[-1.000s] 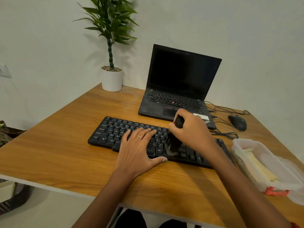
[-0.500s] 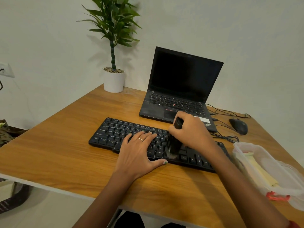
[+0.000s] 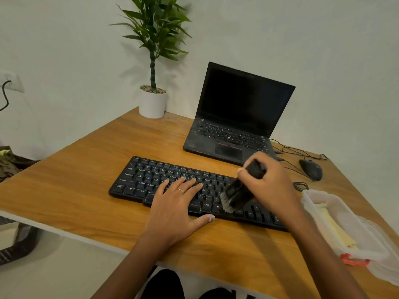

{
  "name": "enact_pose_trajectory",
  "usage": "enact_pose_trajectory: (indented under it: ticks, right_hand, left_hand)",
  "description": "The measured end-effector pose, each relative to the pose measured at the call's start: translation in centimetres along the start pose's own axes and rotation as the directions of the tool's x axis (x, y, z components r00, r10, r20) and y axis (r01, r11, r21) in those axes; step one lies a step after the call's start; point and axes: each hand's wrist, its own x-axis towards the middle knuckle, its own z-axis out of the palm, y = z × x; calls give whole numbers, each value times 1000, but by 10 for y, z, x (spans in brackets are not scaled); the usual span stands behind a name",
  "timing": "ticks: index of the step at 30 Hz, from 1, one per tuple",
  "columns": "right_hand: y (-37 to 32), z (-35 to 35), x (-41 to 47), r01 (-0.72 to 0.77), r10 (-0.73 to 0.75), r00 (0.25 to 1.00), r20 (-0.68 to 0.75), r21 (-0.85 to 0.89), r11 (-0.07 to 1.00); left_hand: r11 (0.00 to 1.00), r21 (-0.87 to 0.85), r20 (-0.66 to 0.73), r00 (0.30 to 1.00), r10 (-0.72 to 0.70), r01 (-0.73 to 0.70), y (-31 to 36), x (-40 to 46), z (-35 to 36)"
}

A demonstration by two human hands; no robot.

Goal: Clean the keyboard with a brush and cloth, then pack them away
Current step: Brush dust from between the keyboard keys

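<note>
Keyboard [image 3: 172,182], black, on desk [image 3: 75,190]. Left hand [image 3: 174,203]: flat, fingers spread on keys. Right hand [image 3: 269,182], 3 o'clock of left: clamped round brush [image 3: 239,190], bristles touching keys.

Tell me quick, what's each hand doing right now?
Left hand: open, resting flat on the keyboard.
Right hand: gripping the brush, bristles on the keys.
</note>
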Motion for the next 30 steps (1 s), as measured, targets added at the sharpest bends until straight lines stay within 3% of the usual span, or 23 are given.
enact_pose_trajectory:
  ticks: [4, 16, 24, 30]
  right_hand:
    - [5, -8, -12, -7, 31, 986, -163, 143, 990]
    - [2, -10, -43, -59, 84, 992, -95, 240, 969]
    - [-1, 1, -43, -92, 142, 966, -217, 226, 970]
    - [-7, 15, -27, -81, 136, 954, -268, 207, 975]
  left_hand:
    - [1000, -2, 38, 999, -4, 4, 5, -20, -5]
    - [991, -116, 31, 997, 68, -64, -2, -54, -22]
    - [997, -60, -134, 989, -57, 50, 11, -35, -14]
    - [993, -121, -445, 894, -51, -4, 13, -41, -7]
